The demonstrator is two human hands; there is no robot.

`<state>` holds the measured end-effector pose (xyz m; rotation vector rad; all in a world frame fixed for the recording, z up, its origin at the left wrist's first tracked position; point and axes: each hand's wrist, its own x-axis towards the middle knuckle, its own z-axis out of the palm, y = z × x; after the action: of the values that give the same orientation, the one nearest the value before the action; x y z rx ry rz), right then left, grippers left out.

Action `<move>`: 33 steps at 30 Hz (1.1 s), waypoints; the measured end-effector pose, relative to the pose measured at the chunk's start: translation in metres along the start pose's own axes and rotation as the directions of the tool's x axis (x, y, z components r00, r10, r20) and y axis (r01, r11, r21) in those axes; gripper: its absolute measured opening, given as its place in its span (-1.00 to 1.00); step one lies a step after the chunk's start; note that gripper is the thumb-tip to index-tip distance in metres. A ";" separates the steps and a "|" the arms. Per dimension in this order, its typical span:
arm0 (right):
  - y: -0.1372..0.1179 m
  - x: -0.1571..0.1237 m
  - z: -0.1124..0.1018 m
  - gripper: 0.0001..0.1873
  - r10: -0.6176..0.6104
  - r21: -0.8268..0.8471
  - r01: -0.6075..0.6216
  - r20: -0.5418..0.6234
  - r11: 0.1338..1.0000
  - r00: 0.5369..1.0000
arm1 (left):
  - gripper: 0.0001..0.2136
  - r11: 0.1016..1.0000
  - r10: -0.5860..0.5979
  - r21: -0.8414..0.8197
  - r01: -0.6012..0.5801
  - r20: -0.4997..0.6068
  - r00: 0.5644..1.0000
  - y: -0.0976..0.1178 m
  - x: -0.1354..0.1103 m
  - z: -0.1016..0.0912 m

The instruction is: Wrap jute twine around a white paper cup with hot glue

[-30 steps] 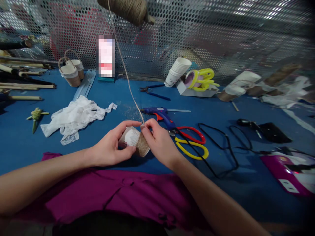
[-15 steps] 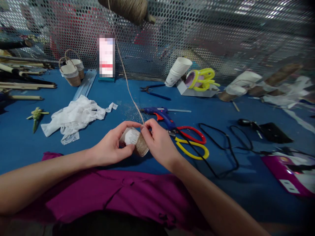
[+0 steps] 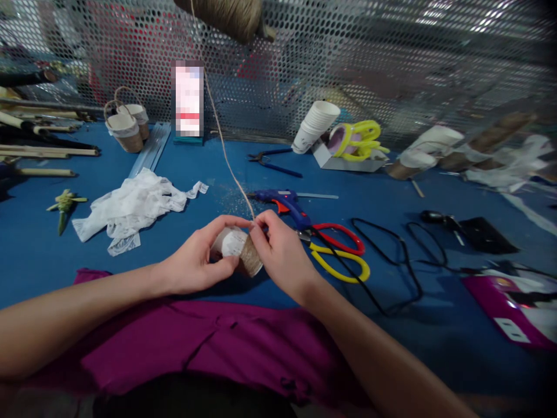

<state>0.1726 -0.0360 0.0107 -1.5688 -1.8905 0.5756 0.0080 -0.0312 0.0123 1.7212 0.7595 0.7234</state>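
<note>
My left hand (image 3: 195, 260) grips a small white paper cup (image 3: 232, 244) lying on its side, its wider end partly wrapped in brown twine. My right hand (image 3: 281, 252) pinches the twine (image 3: 221, 136) against the wrapped end of the cup. The twine runs up from there to a big spool (image 3: 226, 14) hanging at the top. Both hands hover just above the blue table (image 3: 183, 168), in front of a purple cloth (image 3: 209, 342).
A blue glue gun (image 3: 285, 203) and red-and-yellow scissors (image 3: 342, 249) lie just right of my hands, with a black cable (image 3: 391, 255) beyond. White lace (image 3: 130, 209) sits left. Stacked cups (image 3: 315, 125), finished cup baskets (image 3: 126, 128), pliers (image 3: 272, 162) and bamboo sticks (image 3: 47, 152) lie farther back by the mesh wall.
The cup has turned slightly in my left hand and the twine-wrapped end has shifted a little; both hands stay in nearly the same place.
</note>
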 end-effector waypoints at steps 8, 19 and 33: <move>-0.002 -0.002 0.001 -0.84 -0.028 -0.027 0.027 -0.024 0.999 0.999 | -0.61 1.000 -0.020 0.005 0.020 -0.027 0.999 -0.002 0.002 0.000; -0.008 -0.007 0.001 -0.84 -0.257 -0.281 0.204 -0.165 0.938 0.952 | -0.58 0.974 -0.095 -0.213 0.079 -0.069 0.993 0.001 0.002 -0.001; -0.006 -0.008 0.001 -0.89 -0.335 -0.114 0.322 -0.126 0.940 0.934 | -0.66 0.997 -0.038 -0.076 0.029 -0.127 0.991 0.003 0.002 0.002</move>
<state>0.1683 -0.0448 0.0121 -1.2688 -2.0324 0.2251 0.0114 -0.0316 0.0153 1.6027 0.8377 0.8355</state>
